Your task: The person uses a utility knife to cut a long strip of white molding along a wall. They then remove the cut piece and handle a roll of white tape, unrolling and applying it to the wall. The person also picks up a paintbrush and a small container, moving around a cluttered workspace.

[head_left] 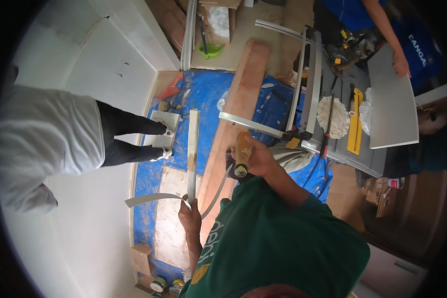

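My left hand (189, 217) is closed round the lower end of a long, narrow whitish strip of board (192, 159), which points away from me. A thin, flexible white band (156, 197) also runs through this hand, one end sticking out to the left and the rest curling up to the right. My right hand (257, 156) grips an amber bottle (243, 149), its dark-rimmed mouth tilted toward me. The bottle is apart from the strip of board. Whatever is in the bottle does not show clearly.
A person in a white top (54, 129) stands at left on a small board. At upper right a co-worker's hand (401, 64) holds a pale panel (393, 99) on a grey worktable (350, 156). A blue sheet (203, 89) and a long plank (243, 87) cover the floor; metal rails (251, 124) stick out.
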`<action>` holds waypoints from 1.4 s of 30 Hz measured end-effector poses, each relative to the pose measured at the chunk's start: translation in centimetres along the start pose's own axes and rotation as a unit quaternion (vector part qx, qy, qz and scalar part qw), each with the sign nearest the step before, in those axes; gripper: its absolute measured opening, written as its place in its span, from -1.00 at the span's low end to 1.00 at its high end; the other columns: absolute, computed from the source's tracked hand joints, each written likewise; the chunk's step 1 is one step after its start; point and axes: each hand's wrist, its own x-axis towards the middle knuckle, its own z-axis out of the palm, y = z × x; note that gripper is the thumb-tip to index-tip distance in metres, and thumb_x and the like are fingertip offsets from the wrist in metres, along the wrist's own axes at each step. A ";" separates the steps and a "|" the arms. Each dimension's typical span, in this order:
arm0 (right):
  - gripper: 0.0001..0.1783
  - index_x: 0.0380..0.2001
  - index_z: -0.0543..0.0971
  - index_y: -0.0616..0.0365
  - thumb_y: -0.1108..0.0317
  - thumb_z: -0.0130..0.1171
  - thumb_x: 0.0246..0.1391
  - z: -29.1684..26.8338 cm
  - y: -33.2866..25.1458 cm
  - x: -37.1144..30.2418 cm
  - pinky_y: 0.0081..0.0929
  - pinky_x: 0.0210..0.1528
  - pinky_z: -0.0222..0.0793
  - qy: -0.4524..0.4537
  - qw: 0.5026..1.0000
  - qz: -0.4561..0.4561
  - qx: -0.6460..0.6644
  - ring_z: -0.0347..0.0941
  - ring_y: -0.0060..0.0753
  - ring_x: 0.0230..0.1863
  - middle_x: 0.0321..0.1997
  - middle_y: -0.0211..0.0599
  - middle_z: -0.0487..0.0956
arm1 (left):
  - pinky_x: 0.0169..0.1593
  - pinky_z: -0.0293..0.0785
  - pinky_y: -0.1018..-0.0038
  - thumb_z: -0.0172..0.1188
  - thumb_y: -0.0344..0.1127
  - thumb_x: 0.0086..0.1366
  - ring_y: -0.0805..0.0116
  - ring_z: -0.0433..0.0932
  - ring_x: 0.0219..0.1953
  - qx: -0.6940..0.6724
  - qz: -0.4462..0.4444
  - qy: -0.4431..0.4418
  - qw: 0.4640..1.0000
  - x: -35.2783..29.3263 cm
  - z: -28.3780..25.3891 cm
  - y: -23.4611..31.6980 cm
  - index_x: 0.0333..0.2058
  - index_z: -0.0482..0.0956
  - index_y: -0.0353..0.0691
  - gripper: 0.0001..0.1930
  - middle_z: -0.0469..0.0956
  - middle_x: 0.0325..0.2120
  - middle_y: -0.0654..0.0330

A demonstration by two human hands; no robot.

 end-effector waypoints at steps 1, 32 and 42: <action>-0.81 -0.21 0.50 0.00 0.16 0.12 0.23 0.7 -1.0 1.5 -0.31 -0.21 0.47 -0.004 1.000 -0.022 -0.004 0.48 -0.29 -0.26 -0.35 -0.35 0.53 | -0.37 0.45 0.22 0.20 -0.35 0.26 0.03 0.58 -0.47 0.010 -0.005 -0.030 0.999 2.2 0.6 -0.3 -0.08 0.53 -0.28 -0.72 0.58 -0.50 -0.07; -0.84 -0.24 0.53 0.04 0.24 0.13 0.17 2.8 -11.2 23.7 -0.26 -0.13 0.42 0.172 0.883 -0.419 0.124 0.42 -0.34 -0.22 -0.34 -0.40 0.49 | -0.52 0.21 0.51 0.30 -0.27 0.22 0.61 0.27 -0.63 -0.143 0.108 -0.378 0.908 57.9 16.5 17.1 -0.06 0.59 -0.37 -0.63 0.30 -0.71 0.40; -0.70 -0.16 0.57 0.16 0.22 0.26 0.13 3.2 -12.3 35.3 -0.21 0.03 0.54 0.129 0.861 -0.447 0.206 0.54 -0.11 -0.07 -0.15 -0.19 0.61 | -0.49 0.22 0.53 0.23 -0.16 0.28 0.61 0.27 -0.57 -0.113 0.117 -0.459 0.873 70.2 17.8 16.9 -0.04 0.58 -0.36 -0.59 0.37 -0.63 0.40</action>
